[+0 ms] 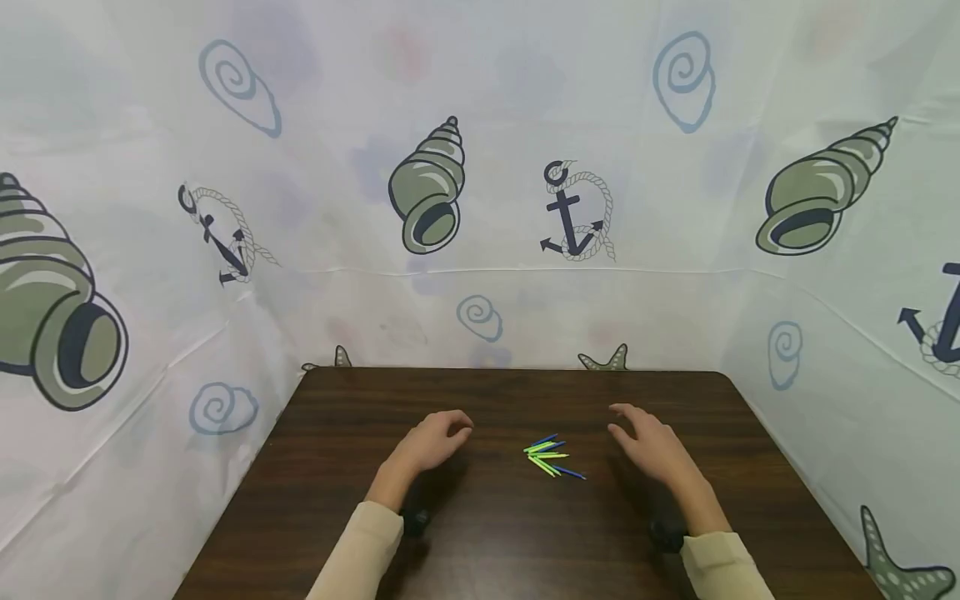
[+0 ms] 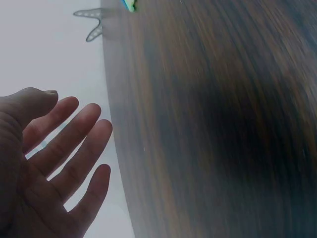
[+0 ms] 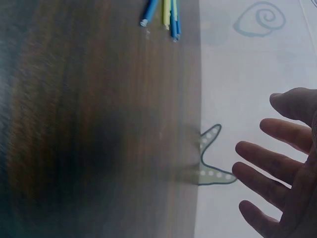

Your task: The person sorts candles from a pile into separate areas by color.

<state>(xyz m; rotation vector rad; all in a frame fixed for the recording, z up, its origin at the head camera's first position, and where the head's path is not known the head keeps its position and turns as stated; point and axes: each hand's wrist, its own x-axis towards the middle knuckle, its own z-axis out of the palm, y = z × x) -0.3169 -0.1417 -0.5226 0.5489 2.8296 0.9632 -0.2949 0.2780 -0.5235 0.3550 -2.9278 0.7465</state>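
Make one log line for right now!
left hand: empty | right hand: empty | blue and yellow-green sticks: bunched on brown table, between hands

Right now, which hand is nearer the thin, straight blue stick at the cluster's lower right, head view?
Right. The right hand is right of the thin blue stick, apart from it; the left hand is farther off to its left, past the slim yellow-green sticks.

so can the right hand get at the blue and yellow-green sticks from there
Probably yes: the right hand is empty and close to the sticks, with nothing visible standing between them.
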